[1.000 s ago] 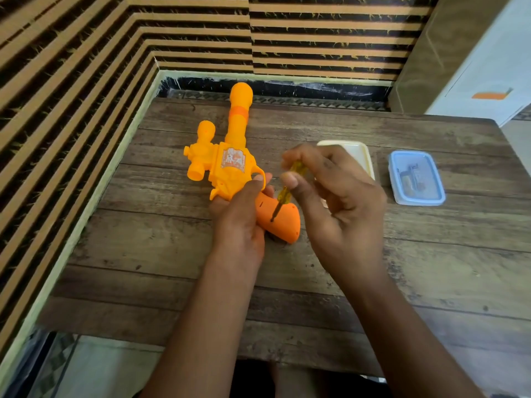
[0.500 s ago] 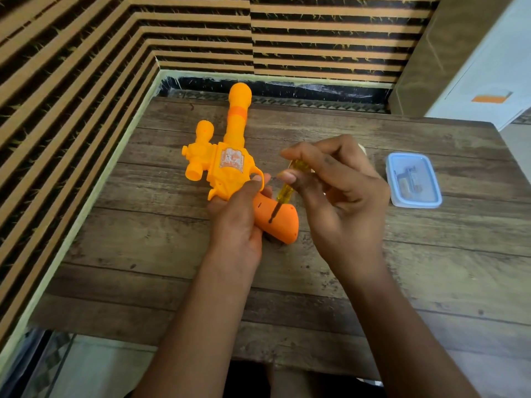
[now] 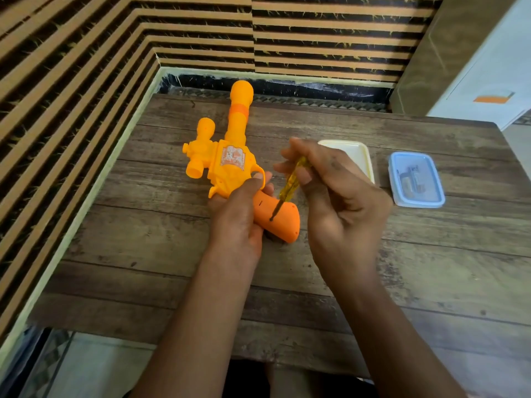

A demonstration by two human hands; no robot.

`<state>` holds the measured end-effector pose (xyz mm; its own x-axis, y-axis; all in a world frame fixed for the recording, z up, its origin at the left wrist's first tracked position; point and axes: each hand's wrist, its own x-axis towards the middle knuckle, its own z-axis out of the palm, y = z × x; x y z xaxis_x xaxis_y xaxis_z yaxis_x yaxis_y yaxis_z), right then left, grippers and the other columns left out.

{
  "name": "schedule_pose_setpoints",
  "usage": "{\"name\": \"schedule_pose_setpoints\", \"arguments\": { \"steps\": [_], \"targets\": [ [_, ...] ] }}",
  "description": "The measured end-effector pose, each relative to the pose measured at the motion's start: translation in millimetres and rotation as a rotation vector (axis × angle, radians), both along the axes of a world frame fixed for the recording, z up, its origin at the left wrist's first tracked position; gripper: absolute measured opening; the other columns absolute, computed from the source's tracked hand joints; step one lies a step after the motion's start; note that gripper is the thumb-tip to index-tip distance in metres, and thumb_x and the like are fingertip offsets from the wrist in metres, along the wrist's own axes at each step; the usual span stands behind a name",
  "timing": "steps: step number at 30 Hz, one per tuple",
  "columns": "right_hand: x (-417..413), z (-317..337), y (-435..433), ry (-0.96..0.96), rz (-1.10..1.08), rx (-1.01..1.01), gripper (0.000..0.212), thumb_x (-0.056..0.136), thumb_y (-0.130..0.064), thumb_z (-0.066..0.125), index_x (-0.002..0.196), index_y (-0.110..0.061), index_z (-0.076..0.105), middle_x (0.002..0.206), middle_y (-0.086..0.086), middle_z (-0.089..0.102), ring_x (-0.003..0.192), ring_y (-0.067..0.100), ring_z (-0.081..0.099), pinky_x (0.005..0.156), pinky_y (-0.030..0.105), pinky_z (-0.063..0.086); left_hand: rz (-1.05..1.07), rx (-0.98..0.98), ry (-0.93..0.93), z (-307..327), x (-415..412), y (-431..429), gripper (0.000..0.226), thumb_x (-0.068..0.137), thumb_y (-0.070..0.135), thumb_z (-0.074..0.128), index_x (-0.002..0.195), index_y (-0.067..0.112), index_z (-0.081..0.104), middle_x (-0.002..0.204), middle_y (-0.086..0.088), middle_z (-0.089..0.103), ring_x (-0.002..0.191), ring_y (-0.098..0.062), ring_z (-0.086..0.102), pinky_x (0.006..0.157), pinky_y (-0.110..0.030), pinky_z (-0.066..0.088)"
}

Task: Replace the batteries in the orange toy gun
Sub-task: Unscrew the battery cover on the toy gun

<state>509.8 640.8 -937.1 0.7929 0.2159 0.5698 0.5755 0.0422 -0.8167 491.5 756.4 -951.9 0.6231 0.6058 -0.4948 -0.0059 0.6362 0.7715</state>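
The orange toy gun (image 3: pixel 230 162) lies on the wooden table (image 3: pixel 402 268), barrel pointing away from me, its darker orange grip (image 3: pixel 283 219) toward me. My left hand (image 3: pixel 238 216) is wrapped around the gun at the top of the grip, thumb by the trigger guard. A screwdriver (image 3: pixel 290 182) with a clear yellow handle is pinched in the fingers of my right hand (image 3: pixel 339 196). Its dark tip rests on a point on the side of the grip.
A cream tray (image 3: pixel 362 156) sits behind my right hand, partly hidden. A clear box with a blue lid (image 3: pixel 415 179) stands to the right of it. A striped wall borders the table's left and far sides.
My right fingers have shifted around the screwdriver handle while the tip stays on the grip. The gun and my left hand have hardly moved.
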Motion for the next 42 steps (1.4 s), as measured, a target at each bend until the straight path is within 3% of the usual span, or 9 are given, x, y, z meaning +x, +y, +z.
{"name": "schedule_pose_setpoints", "arguments": {
  "steps": [4, 8, 12, 18, 23, 29, 33, 38, 42],
  "targets": [
    [-1.1, 5.6, 2.0, -0.017, -0.048, 0.023, 0.017, 0.093, 0.004, 0.073, 0.109, 0.002, 0.077, 0.102, 0.012, 0.067, 0.1, 0.015, 0.07, 0.08, 0.039, 0.059, -0.005, 0.008, 0.017, -1.9, -2.0, 1.0, 0.025, 0.092, 0.004, 0.07, 0.117, 0.006, 0.071, 0.112, -0.019, 0.077, 0.115, -0.044, 0.069, 0.091, -0.062, 0.057],
    [-1.6, 5.5, -0.2, -0.036, 0.015, -0.009, 0.036, 0.093, 0.022, 0.062, 0.12, 0.003, 0.073, 0.108, 0.015, 0.073, 0.097, 0.02, 0.075, 0.086, 0.033, 0.058, 0.0, 0.008, 0.0, -1.0, -3.0, -0.5, 0.016, 0.093, 0.002, 0.068, 0.107, 0.008, 0.073, 0.113, -0.022, 0.076, 0.117, -0.045, 0.067, 0.096, -0.063, 0.055],
    [-0.9, 3.3, -2.1, -0.022, 0.032, 0.006, 0.026, 0.094, 0.012, 0.067, 0.117, 0.001, 0.074, 0.114, 0.012, 0.069, 0.104, 0.028, 0.073, 0.087, 0.047, 0.059, -0.001, -0.012, -0.001, 0.7, -2.1, -1.6, 0.016, 0.092, -0.001, 0.069, 0.102, 0.01, 0.074, 0.113, -0.021, 0.076, 0.116, -0.041, 0.069, 0.096, -0.064, 0.055],
    [-0.9, 1.2, -3.4, -0.029, -0.025, -0.007, 0.028, 0.097, 0.007, 0.067, 0.123, 0.002, 0.072, 0.105, 0.014, 0.072, 0.098, 0.025, 0.073, 0.084, 0.042, 0.058, -0.028, -0.003, 0.012, 0.2, -2.0, -0.9, 0.011, 0.094, 0.002, 0.068, 0.096, 0.012, 0.072, 0.102, -0.015, 0.076, 0.101, -0.032, 0.072, 0.092, -0.056, 0.058],
    [-2.5, 0.0, -0.6, -0.017, -0.032, 0.004, 0.026, 0.094, 0.0, 0.074, 0.12, -0.001, 0.074, 0.108, 0.015, 0.066, 0.098, 0.024, 0.072, 0.081, 0.048, 0.059, -0.021, -0.011, 0.002, -0.1, -1.7, -0.2, 0.022, 0.093, 0.0, 0.069, 0.114, 0.007, 0.071, 0.112, -0.018, 0.077, 0.113, -0.037, 0.072, 0.097, -0.063, 0.055],
    [-3.0, 1.7, -2.5, -0.04, 0.016, -0.036, 0.03, 0.098, 0.01, 0.062, 0.126, 0.002, 0.071, 0.11, 0.012, 0.073, 0.104, 0.019, 0.071, 0.09, 0.032, 0.055, -0.024, -0.007, 0.0, -2.1, -1.8, 0.3, 0.02, 0.094, 0.001, 0.069, 0.111, 0.011, 0.071, 0.111, -0.017, 0.078, 0.114, -0.039, 0.071, 0.097, -0.062, 0.055],
    [-5.2, 3.9, 1.5, -0.019, -0.032, -0.02, 0.022, 0.092, 0.003, 0.076, 0.114, -0.002, 0.076, 0.104, 0.013, 0.066, 0.095, 0.019, 0.067, 0.079, 0.024, 0.052, -0.022, 0.001, 0.004, -0.7, -2.9, 0.9, 0.028, 0.094, -0.001, 0.067, 0.121, 0.007, 0.068, 0.11, -0.015, 0.078, 0.103, -0.03, 0.077, 0.094, -0.054, 0.059],
    [-2.5, 2.4, -0.4, -0.025, -0.002, -0.007, 0.028, 0.095, 0.014, 0.063, 0.119, 0.003, 0.074, 0.106, 0.013, 0.071, 0.101, 0.021, 0.071, 0.088, 0.03, 0.054, -0.03, -0.014, 0.008, 1.2, -3.6, 0.6, 0.015, 0.093, 0.001, 0.069, 0.101, 0.013, 0.073, 0.115, -0.02, 0.076, 0.115, -0.039, 0.071, 0.097, -0.063, 0.055],
    [-3.6, 2.7, -1.1, -0.016, 0.011, -0.014, 0.023, 0.097, 0.005, 0.067, 0.118, 0.001, 0.075, 0.108, 0.014, 0.069, 0.103, 0.02, 0.069, 0.086, 0.039, 0.057, -0.039, -0.009, 0.007, -1.0, -2.7, 0.3, 0.019, 0.094, 0.003, 0.069, 0.111, 0.013, 0.072, 0.112, -0.015, 0.078, 0.113, -0.035, 0.072, 0.094, -0.058, 0.058]
  ]
}}
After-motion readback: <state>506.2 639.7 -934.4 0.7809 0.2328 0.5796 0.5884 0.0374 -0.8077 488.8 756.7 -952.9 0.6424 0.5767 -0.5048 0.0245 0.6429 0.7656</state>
